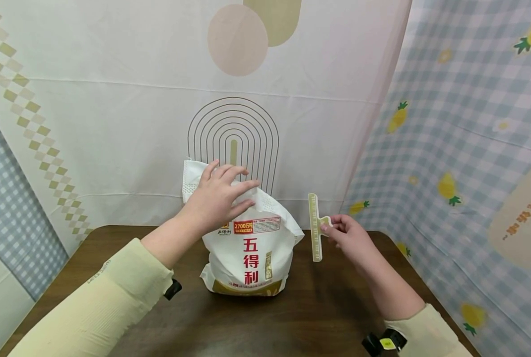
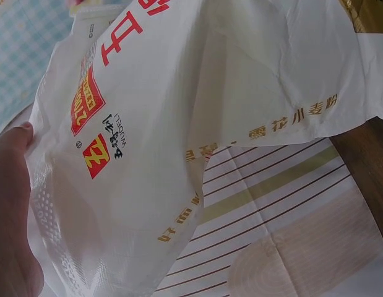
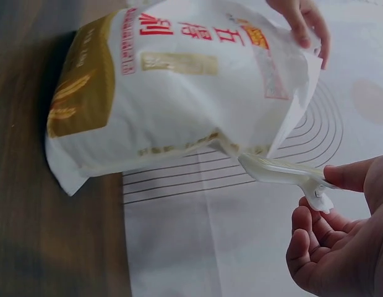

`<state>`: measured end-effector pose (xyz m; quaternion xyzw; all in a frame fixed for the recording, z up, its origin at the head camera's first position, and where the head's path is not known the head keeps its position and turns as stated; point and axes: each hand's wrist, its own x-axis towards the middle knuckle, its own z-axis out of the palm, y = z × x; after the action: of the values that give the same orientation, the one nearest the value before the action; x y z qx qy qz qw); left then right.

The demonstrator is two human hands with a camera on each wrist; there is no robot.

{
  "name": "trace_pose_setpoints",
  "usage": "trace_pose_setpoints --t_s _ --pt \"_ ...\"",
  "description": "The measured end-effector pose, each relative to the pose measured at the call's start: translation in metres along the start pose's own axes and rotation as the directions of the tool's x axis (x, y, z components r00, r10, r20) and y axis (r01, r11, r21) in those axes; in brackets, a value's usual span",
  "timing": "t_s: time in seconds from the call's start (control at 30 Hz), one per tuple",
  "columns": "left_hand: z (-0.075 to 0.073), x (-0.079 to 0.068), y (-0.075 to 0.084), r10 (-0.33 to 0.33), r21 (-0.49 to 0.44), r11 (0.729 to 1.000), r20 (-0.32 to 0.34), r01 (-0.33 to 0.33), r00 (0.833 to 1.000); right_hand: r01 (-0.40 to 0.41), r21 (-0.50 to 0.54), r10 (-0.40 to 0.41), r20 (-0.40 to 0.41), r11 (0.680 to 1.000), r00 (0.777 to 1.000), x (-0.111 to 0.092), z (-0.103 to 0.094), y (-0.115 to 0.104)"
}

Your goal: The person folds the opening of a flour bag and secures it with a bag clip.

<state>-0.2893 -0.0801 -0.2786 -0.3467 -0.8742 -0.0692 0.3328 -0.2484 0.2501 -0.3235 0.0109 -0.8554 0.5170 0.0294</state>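
Observation:
A white flour bag [image 1: 247, 253] with red lettering stands upright on the brown table, its top edge slanting down to the right. My left hand [image 1: 218, 193] rests at the bag's top, its fingers spread and loosely bent. In the left wrist view, the thumb [image 2: 18, 136] lies along the bag's edge. To the right of the bag, my right hand [image 1: 348, 235] pinches a white and yellow-green bag clip [image 1: 315, 228] by its handle, thumb against fingers. The clip [image 3: 284, 170] is held apart from the bag in the head view. Whether its jaws are parted is unclear.
The dark wooden table [image 1: 180, 317] extends around the bag. A pale patterned cloth [image 1: 127, 134] hangs behind it, and a blue checked cloth [image 1: 426, 198] hangs close on the right. Black straps [image 1: 172, 289] show at the wrists.

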Motion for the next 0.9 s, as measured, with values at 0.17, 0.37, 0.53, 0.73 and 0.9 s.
trace_pose_setpoints --t_s 0.17,0.37,0.53,0.73,0.9 --pt "0.0 0.0 0.0 -0.007 -0.004 1.0 0.005 0.007 1.0 0.017 0.009 -0.017 -0.003 1.0 1.0 -0.001 -0.001 -0.009" --pt "0.0 0.0 0.0 -0.011 -0.009 1.0 0.01 0.011 1.0 0.037 0.026 -0.036 -0.013 0.999 0.999 0.001 -0.002 -0.012" --pt "0.0 0.0 0.0 -0.008 -0.011 1.0 0.008 0.008 1.0 0.083 0.096 -0.078 -0.054 0.992 0.995 0.005 -0.004 -0.012" --pt "0.0 0.001 0.0 -0.009 -0.014 1.0 0.005 0.009 1.0 0.153 0.181 -0.133 -0.118 0.971 0.984 0.009 -0.004 -0.014" --pt "0.0 0.001 0.001 -0.006 -0.009 1.0 0.0 0.006 1.0 0.175 0.261 -0.124 -0.199 0.949 0.972 0.014 0.0 -0.013"
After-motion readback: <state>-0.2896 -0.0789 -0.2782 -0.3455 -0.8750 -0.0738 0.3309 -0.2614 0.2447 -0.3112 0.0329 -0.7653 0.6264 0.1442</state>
